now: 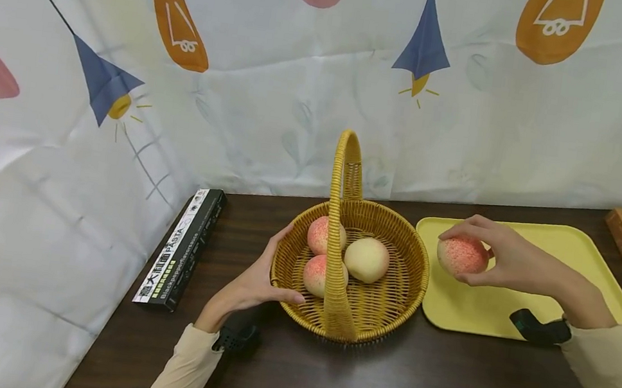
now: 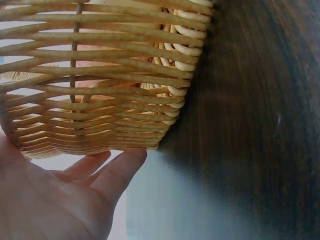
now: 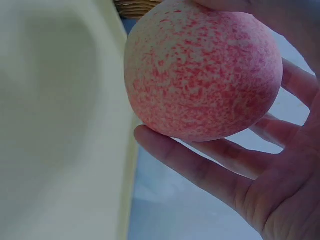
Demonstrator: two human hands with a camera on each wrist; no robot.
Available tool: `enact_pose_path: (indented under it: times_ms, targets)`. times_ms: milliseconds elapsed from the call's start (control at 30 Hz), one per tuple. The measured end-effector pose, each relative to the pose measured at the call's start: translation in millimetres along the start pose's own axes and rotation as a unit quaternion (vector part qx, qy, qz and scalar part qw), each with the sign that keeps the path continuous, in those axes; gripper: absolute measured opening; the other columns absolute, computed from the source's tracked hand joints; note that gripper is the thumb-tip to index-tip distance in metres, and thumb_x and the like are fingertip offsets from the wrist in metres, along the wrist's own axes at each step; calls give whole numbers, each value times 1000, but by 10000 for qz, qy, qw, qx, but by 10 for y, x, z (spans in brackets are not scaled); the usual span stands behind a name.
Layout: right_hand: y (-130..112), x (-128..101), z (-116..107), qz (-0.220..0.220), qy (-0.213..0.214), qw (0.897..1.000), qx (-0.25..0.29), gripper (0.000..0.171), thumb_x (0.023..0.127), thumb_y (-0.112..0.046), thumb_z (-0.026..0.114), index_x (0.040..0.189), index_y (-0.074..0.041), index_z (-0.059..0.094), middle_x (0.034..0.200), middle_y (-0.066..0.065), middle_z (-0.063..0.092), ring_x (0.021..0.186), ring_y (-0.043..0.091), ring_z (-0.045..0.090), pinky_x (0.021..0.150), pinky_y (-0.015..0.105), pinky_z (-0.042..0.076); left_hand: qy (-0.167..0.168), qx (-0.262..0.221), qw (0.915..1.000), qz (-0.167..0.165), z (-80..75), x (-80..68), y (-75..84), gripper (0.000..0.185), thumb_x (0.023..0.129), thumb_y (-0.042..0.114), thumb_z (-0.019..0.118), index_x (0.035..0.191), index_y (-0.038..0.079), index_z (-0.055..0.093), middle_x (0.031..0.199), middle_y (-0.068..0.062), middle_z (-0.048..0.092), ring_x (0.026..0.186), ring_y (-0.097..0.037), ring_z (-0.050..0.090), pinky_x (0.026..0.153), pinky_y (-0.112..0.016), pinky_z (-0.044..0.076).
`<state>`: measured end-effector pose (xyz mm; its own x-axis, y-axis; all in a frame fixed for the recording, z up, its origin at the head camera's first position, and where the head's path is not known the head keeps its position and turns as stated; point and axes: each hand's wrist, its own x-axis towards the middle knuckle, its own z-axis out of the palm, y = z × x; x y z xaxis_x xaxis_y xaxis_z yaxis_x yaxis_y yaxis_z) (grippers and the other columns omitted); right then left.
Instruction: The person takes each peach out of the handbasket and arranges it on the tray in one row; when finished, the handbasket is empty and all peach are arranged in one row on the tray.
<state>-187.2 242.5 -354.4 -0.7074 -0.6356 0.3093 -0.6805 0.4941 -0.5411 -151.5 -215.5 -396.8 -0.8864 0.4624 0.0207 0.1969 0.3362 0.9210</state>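
Over the yellow tray [image 1: 561, 241], the right hand [image 1: 504, 253] holds a peach [image 1: 462, 256] between thumb and fingers, a grip seemingly suited to round fruit. Left hand [image 1: 256, 284], spread wide, touches the wicker basket [image 1: 420, 278] containing three peaches [image 1: 367, 260], presumably steadying it.

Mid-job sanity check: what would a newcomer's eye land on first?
Probably the wicker basket at the table's centre, its tall handle arching over three peaches, the left hand gripping its left side. Next, the speckled pink peach in the right hand, over the yellow tray right of the basket.
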Motion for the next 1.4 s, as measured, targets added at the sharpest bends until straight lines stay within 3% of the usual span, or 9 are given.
enact_pose_path:
  times_ms: [233,567,967,1233,1400]
  targets:
    - [129,51,143,218,-285,9992,-193,52,78,-14,91,126,-11,73,122,1,68,105,19,61,78,32,54,21,13,10000,-53,-8,9,-8,130,77,33,96,167,20,3,169,-14,17,150,-37,31,118,-56,31]
    - [187,102,232,392,-200,9976,-543,58,80,-11,91,132,0,68,128,15,63,111,32,63,86,48,55,148,238,9995,-148,-20,12,-14,126,78,34,95,166,19,7,169,-12,21,149,-33,35,118,-53,33]
    - [200,102,268,552,-104,9974,-453,63,78,-12,93,134,0,67,129,17,62,110,32,63,83,43,55,282,429,9978,-422,-41,13,29,118,78,27,95,163,19,14,162,-15,33,141,-32,47,112,-49,42]
    - [198,89,272,509,-16,9973,-532,63,78,-14,94,134,-1,69,125,14,63,106,29,64,83,43,55,300,844,9953,-365,-98,66,21,119,79,37,93,165,20,13,165,-13,29,145,-30,43,116,-51,37]
    - [210,77,273,472,66,9981,-389,63,77,-14,95,133,-2,69,126,14,63,108,30,63,83,43,55,251,798,9960,-325,-112,83,10,121,78,37,94,166,20,12,165,-12,29,145,-30,42,116,-52,36]
